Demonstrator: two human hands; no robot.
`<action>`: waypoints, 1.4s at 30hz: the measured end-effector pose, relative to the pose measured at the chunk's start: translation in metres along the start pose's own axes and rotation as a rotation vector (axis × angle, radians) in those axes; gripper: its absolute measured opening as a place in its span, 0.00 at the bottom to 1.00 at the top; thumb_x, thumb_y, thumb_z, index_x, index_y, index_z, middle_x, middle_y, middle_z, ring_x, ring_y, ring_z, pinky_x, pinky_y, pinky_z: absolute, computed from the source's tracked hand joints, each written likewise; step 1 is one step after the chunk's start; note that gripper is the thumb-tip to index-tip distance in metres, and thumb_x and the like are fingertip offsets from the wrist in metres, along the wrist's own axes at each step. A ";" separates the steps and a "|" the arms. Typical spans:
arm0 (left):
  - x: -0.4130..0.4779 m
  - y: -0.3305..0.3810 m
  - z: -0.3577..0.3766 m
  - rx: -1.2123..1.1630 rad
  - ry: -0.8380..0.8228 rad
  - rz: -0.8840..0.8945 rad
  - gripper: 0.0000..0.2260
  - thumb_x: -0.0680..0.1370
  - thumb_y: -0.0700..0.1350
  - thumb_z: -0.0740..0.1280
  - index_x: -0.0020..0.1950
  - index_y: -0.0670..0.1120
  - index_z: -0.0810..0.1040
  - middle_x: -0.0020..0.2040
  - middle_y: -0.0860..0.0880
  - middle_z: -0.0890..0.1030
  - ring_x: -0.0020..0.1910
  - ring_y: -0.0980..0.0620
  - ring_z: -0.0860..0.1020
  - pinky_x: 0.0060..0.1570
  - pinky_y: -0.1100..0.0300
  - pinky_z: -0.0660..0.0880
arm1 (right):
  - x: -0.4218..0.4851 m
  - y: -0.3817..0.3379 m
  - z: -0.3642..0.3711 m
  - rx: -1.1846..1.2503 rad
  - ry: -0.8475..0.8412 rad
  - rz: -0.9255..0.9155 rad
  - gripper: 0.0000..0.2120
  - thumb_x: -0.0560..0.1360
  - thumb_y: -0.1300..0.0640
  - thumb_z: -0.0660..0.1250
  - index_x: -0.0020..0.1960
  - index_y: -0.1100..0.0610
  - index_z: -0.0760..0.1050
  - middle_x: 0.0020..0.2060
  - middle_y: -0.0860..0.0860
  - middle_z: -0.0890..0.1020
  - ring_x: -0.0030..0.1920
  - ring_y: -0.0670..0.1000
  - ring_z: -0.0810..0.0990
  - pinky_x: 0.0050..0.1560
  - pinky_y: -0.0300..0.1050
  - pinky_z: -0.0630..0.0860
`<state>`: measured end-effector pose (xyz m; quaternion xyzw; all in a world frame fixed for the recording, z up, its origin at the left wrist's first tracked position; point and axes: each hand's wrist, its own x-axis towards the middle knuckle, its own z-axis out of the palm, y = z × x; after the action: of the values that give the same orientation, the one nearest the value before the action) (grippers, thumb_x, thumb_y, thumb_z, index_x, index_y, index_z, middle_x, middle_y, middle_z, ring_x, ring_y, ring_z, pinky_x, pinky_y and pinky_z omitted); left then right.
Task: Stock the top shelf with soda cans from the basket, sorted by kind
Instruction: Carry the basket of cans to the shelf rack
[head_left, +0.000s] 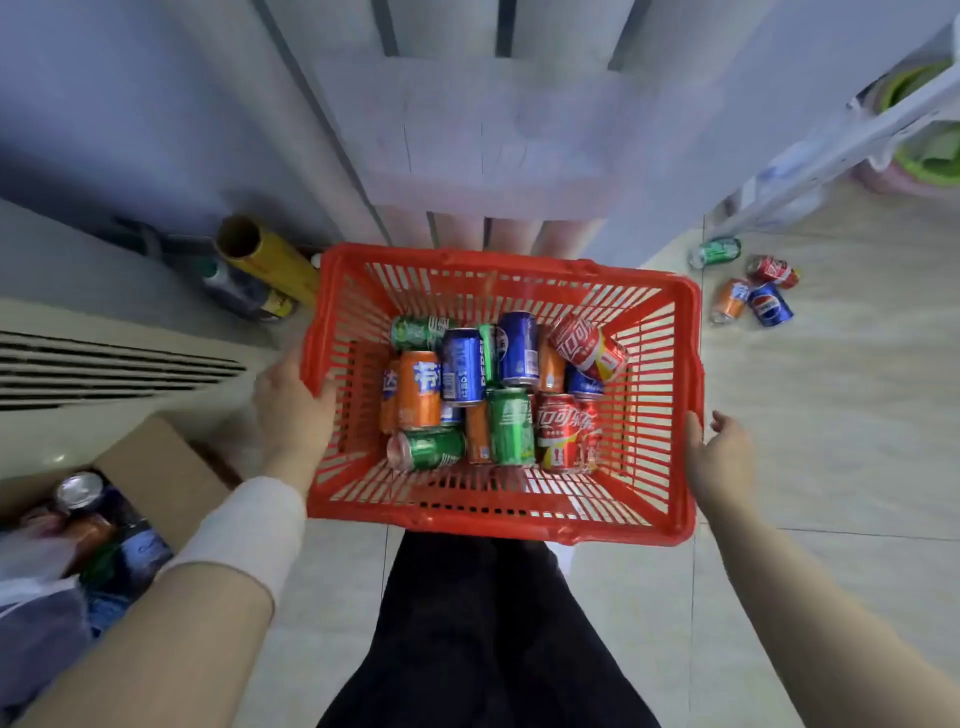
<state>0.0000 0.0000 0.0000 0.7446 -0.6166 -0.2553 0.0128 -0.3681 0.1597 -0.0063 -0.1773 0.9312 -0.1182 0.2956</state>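
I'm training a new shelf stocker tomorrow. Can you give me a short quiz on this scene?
1. True or false: the left hand grips the rim of the basket.
2. How many loose cans lie on the floor right of the basket? A two, B four, C six.
3. Fill in: the tilted can in the basket's far right corner is ____ in colour.
Key: 1 true; 2 B; 3 red.

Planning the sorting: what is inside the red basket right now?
The red basket holds a jumbled pile: orange cans, blue cans, green cans, red cans, mostly on their sides. Lower ones are partly covered, so no exact count.
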 end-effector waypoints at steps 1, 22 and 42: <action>0.008 -0.006 0.006 -0.008 0.015 0.006 0.14 0.78 0.46 0.61 0.62 0.44 0.72 0.55 0.38 0.77 0.56 0.36 0.74 0.57 0.44 0.69 | 0.006 0.000 0.005 0.034 0.015 0.019 0.25 0.79 0.48 0.57 0.68 0.66 0.67 0.64 0.64 0.73 0.63 0.63 0.72 0.63 0.55 0.68; 0.033 -0.001 0.015 -0.402 -0.172 -0.296 0.20 0.77 0.63 0.55 0.41 0.50 0.77 0.36 0.51 0.80 0.36 0.52 0.79 0.33 0.63 0.70 | 0.036 -0.031 0.018 0.118 -0.027 0.137 0.26 0.79 0.41 0.50 0.50 0.62 0.75 0.40 0.56 0.78 0.36 0.52 0.74 0.42 0.44 0.70; -0.030 0.048 -0.008 -0.207 -0.224 -0.077 0.22 0.78 0.60 0.56 0.48 0.43 0.79 0.42 0.43 0.78 0.42 0.45 0.75 0.43 0.55 0.68 | -0.056 0.074 -0.039 0.192 0.022 0.340 0.31 0.78 0.38 0.49 0.56 0.63 0.77 0.49 0.63 0.81 0.49 0.62 0.79 0.49 0.49 0.73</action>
<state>-0.0437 0.0137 0.0340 0.7291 -0.5557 -0.3992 0.0106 -0.3674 0.2535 0.0292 0.0130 0.9354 -0.1568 0.3168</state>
